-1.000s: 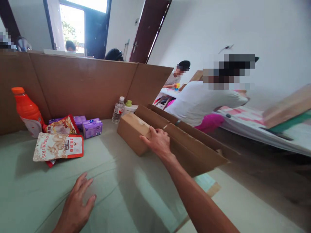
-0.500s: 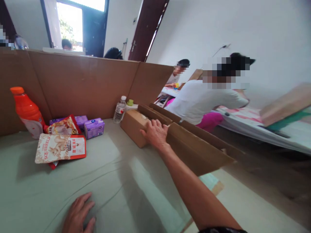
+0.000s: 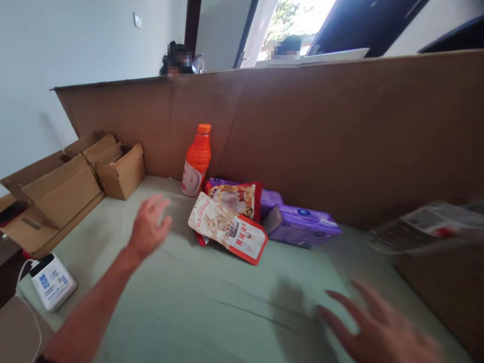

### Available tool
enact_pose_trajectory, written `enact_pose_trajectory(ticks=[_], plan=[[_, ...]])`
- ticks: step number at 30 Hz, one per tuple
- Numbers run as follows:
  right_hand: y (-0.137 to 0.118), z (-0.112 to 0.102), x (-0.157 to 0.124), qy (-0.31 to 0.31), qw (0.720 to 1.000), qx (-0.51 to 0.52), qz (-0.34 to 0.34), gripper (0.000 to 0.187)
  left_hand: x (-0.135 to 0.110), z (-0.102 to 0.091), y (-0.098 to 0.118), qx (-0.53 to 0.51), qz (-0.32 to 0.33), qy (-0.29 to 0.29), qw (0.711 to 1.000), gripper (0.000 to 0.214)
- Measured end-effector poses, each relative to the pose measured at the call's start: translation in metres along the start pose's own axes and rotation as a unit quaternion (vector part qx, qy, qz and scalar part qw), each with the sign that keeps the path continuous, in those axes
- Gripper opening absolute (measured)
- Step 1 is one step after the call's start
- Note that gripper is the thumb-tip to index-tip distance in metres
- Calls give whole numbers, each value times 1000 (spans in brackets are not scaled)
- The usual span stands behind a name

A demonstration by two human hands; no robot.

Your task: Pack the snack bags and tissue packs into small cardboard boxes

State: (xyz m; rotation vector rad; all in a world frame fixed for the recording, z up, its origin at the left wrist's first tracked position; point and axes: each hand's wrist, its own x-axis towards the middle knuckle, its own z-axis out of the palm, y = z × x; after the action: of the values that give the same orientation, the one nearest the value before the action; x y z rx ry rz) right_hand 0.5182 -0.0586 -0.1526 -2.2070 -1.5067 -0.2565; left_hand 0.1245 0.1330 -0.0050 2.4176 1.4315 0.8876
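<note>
My left hand (image 3: 149,227) hovers open over the green cloth (image 3: 212,302), fingers spread, just left of a red-and-white snack pouch (image 3: 229,229). My right hand (image 3: 374,327) is low at the right, motion-blurred, its fingers stretched out and holding nothing. A second snack bag (image 3: 236,197) lies behind the pouch. An orange drink bottle (image 3: 197,160) stands upright against the cardboard wall (image 3: 340,136). Purple tissue packs (image 3: 300,226) lie to the right of the pouches.
Open cardboard boxes (image 3: 68,186) sit at the left edge. A white device with a cable (image 3: 52,280) lies at the near left corner. A blurred bottle (image 3: 427,227) rests on a box at the right. People's heads show above the cardboard wall.
The view has swung left. My right hand has let go of the cardboard box and now hovers open. My left hand has lifted off the cloth and reached toward the snack pouches.
</note>
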Motion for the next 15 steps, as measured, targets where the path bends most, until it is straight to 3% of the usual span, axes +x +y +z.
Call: enact_pose_trajectory(ticks=[4, 8, 12, 15], plan=[[-20, 45, -34, -33, 999, -2, -34, 56, 85, -42, -65, 89, -94, 123, 984, 52], [-23, 50, -37, -15, 999, -30, -42, 58, 133, -61, -111, 137, -147, 144, 969, 49], [-28, 45, -33, -10, 998, -41, -50, 55, 138, -65, -122, 146, -149, 124, 970, 37], [-34, 44, -32, -6, 999, -37, -33, 55, 104, -70, -109, 142, -111, 114, 977, 22]])
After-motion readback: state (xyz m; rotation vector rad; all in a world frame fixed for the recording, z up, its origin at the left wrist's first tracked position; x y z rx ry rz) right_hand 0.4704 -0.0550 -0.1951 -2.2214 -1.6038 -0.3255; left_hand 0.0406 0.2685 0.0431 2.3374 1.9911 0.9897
